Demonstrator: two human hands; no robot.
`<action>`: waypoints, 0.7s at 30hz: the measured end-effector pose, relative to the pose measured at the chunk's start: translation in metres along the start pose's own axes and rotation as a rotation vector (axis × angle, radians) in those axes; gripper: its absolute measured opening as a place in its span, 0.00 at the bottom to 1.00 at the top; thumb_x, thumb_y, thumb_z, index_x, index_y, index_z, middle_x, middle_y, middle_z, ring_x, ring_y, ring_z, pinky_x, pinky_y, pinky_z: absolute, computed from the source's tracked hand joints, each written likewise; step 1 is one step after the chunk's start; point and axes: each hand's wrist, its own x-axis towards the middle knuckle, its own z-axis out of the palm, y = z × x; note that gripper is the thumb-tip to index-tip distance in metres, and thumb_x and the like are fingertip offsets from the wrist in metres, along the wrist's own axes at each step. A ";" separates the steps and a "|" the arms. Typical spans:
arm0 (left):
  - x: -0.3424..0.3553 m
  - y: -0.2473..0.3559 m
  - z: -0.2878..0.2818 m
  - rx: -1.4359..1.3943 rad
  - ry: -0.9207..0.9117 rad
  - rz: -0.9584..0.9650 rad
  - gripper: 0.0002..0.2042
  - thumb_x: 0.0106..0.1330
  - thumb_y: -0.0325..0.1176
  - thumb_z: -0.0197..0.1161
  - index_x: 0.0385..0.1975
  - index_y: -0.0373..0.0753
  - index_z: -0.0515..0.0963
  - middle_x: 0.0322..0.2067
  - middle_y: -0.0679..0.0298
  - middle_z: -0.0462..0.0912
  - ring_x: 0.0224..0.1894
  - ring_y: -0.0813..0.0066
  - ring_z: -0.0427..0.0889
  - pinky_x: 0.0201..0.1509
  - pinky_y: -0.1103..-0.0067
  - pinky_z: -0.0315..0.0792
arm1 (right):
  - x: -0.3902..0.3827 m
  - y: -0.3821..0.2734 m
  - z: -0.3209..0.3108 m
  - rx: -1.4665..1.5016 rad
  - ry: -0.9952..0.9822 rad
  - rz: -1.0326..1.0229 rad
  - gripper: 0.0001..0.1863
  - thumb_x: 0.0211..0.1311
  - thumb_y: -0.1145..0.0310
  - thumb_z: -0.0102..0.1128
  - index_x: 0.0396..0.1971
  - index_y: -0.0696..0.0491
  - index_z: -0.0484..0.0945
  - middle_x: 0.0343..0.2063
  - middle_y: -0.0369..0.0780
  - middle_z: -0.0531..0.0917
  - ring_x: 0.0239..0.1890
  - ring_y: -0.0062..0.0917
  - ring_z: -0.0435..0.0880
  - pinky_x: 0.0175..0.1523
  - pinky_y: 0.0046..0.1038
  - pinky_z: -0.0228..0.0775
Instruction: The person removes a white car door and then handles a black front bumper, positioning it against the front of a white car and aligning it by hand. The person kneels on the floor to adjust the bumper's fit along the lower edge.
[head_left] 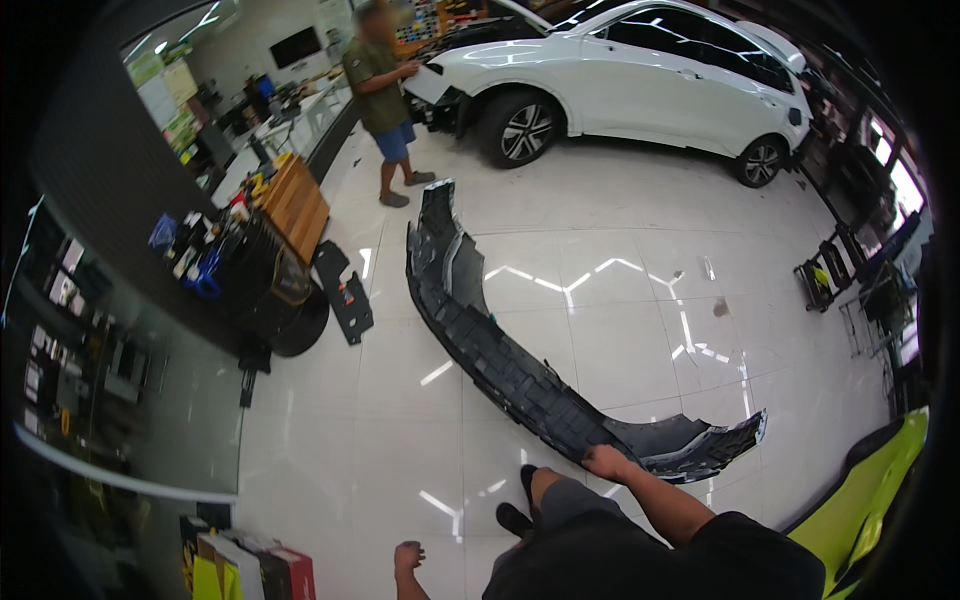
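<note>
A long, curved black car bumper (pixel 530 385) lies on the tiled floor in front of me. Its inner side with ribs and recesses faces up, and it runs from the far left to the near right. My right hand (pixel 610 462) is closed on its near edge, close to the right end; the fingertips are partly hidden. Away from the bumper, my left hand (pixel 409 555) hangs low at the left, fingers loosely bent and holding nothing. My feet in dark shoes stand just short of the bumper.
A white car (pixel 640 80) without its front bumper stands at the back, a person (pixel 385 100) at its nose. A flat black panel (pixel 345 295) and a cluttered black drum (pixel 270 280) are at left. Boxes (pixel 245 565) sit near left, a lime-green car part (pixel 875 495) near right.
</note>
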 end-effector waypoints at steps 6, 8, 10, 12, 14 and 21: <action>0.052 0.197 -0.029 -0.061 0.110 0.372 0.16 0.66 0.37 0.57 0.46 0.32 0.78 0.35 0.54 0.84 0.28 0.67 0.85 0.24 0.74 0.75 | 0.058 -0.043 -0.018 0.111 0.056 0.150 0.21 0.58 0.56 0.58 0.42 0.57 0.81 0.40 0.52 0.84 0.46 0.48 0.82 0.54 0.43 0.72; 0.065 0.239 -0.033 0.036 0.079 0.392 0.17 0.66 0.37 0.58 0.47 0.31 0.78 0.35 0.54 0.84 0.28 0.67 0.85 0.25 0.75 0.75 | 0.093 -0.057 -0.012 0.224 0.174 0.162 0.21 0.58 0.56 0.58 0.43 0.58 0.80 0.41 0.53 0.84 0.47 0.49 0.81 0.54 0.43 0.72; 0.088 0.282 -0.025 0.203 0.030 0.478 0.18 0.67 0.39 0.59 0.49 0.32 0.78 0.34 0.54 0.84 0.29 0.67 0.85 0.25 0.75 0.75 | 0.143 -0.055 -0.024 0.246 0.191 0.208 0.24 0.59 0.55 0.58 0.46 0.60 0.78 0.43 0.54 0.83 0.49 0.49 0.80 0.55 0.43 0.71; 0.099 0.314 0.000 0.281 -0.028 0.321 0.18 0.66 0.40 0.60 0.48 0.33 0.78 0.33 0.55 0.84 0.29 0.67 0.85 0.27 0.74 0.76 | 0.155 -0.060 -0.010 0.277 0.150 0.309 0.26 0.59 0.55 0.58 0.49 0.61 0.76 0.45 0.55 0.82 0.50 0.50 0.80 0.56 0.44 0.71; 0.122 0.349 0.005 0.380 -0.090 0.373 0.19 0.67 0.45 0.60 0.50 0.37 0.78 0.38 0.58 0.84 0.32 0.68 0.86 0.29 0.74 0.76 | 0.187 -0.078 -0.031 0.296 0.128 0.350 0.28 0.59 0.55 0.59 0.51 0.62 0.74 0.45 0.57 0.81 0.50 0.52 0.79 0.56 0.44 0.70; 0.204 0.462 0.101 0.443 -0.090 0.494 0.27 0.68 0.54 0.54 0.46 0.31 0.79 0.43 0.39 0.81 0.49 0.42 0.79 0.53 0.64 0.73 | 0.233 -0.077 -0.061 0.335 0.273 0.410 0.33 0.61 0.52 0.57 0.57 0.63 0.68 0.52 0.61 0.75 0.57 0.53 0.74 0.60 0.44 0.68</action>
